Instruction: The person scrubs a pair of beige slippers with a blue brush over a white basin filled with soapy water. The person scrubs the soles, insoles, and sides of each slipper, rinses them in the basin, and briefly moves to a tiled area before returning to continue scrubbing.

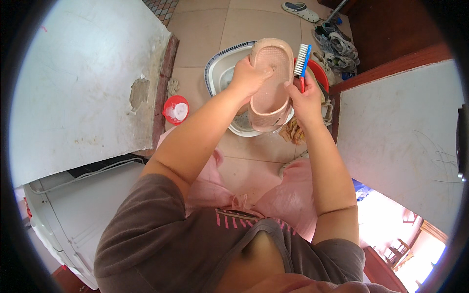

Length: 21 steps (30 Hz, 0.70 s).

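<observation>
A pink slide sandal (pixel 271 88) is held over a white plastic basin (pixel 242 124) on the tiled floor, its footbed facing up. My left hand (pixel 251 78) grips its left edge, the thumb lying on the footbed. At the opposite edge, my right hand (pixel 306 95) touches the sandal with the thumb and also holds a scrub brush (pixel 303 62) with a blue and red handle and white bristles. The bristles face the sandal's side. Behind the right hand a red basin (pixel 319 75) partly shows, with footwear in it.
A small red bowl (pixel 176 110) with something white inside stands left of the basin, beside the chipped wall (pixel 110 73). A clog (pixel 300 11) and several shoes (pixel 339 49) lie at the upper right. A wall (pixel 395 135) bounds the right side. Crumpled brownish material (pixel 294 131) lies by the basin.
</observation>
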Motion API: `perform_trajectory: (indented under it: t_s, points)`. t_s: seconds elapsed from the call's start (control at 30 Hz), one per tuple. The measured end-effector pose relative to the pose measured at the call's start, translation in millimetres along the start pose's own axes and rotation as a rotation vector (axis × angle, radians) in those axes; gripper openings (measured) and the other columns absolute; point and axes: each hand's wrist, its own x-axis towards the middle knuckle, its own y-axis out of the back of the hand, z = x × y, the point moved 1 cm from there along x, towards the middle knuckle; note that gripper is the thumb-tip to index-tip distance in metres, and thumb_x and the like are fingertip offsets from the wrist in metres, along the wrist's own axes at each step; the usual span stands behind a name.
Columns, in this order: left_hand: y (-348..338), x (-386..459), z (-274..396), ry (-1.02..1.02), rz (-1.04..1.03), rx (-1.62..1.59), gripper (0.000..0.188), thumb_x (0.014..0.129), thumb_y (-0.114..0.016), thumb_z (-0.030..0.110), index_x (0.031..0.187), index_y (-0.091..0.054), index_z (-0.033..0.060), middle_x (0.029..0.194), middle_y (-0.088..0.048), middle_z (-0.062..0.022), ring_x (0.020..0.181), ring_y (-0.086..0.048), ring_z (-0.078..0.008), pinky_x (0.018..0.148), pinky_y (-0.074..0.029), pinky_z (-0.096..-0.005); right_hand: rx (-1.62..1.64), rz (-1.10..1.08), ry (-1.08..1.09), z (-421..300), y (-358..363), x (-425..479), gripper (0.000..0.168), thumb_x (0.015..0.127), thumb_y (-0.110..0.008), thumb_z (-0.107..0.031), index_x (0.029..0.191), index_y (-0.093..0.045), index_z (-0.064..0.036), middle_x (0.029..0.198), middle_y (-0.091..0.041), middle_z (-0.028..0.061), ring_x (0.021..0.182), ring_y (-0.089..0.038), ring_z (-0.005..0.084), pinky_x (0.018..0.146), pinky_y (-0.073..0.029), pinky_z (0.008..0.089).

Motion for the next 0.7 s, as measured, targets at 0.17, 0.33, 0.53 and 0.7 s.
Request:
perform_trajectory:
  t_s: [0.17, 0.33, 0.53, 0.7]
  points:
    - [-1.5, -3.0, 3.2, 0.012, -0.015, 0.037, 0.034, 0.081, -0.067, 0.0, 0.113, -0.058, -0.0015, 0.106, -0.065, -0.0116, 0.094, -0.065, -0.0212, 0.082, -0.055, -0.0355, 0.036, -0.016, -0.033, -5.2, -2.1, -2.8, 0.058, 0.084, -0.066, -0.002, 0.137, -0.043, 0.002, 0.113, -0.064, 0.0099, 0.095, -0.062, 0.0123, 0.083, -0.051, 0.026]
    - [-1.2, -1.8, 1.9, 0.037, 0.012, -0.018, 0.035, 0.078, -0.068, -0.002, 0.112, -0.059, -0.0009, 0.105, -0.065, -0.0102, 0.092, -0.065, -0.0196, 0.08, -0.055, -0.0342, -0.001, -0.018, -0.019, -0.3, -0.8, -1.6, 0.059, 0.084, -0.066, -0.002, 0.137, -0.042, 0.002, 0.116, -0.063, 0.0107, 0.095, -0.063, 0.0132, 0.083, -0.051, 0.0266]
    - [0.1, -2.8, 6.0, 0.057, -0.022, 0.019, 0.035, 0.079, -0.066, -0.003, 0.113, -0.058, -0.001, 0.105, -0.065, -0.0109, 0.092, -0.065, -0.02, 0.079, -0.055, -0.0337, 0.002, -0.027, -0.015, -5.7, -1.6, -2.1, 0.058, 0.084, -0.066, -0.002, 0.136, -0.042, 0.002, 0.117, -0.063, 0.0101, 0.092, -0.064, 0.012, 0.081, -0.051, 0.0258]
    - [-0.1, -1.3, 2.3, 0.053, 0.008, -0.015, 0.037, 0.08, -0.067, -0.002, 0.115, -0.057, -0.0015, 0.105, -0.065, -0.0114, 0.092, -0.065, -0.0204, 0.08, -0.055, -0.0342, -0.025, -0.033, -0.016, -3.1, -1.7, -1.6, 0.059, 0.083, -0.066, -0.003, 0.136, -0.042, 0.002, 0.116, -0.063, 0.0092, 0.089, -0.064, 0.0104, 0.079, -0.051, 0.0247]
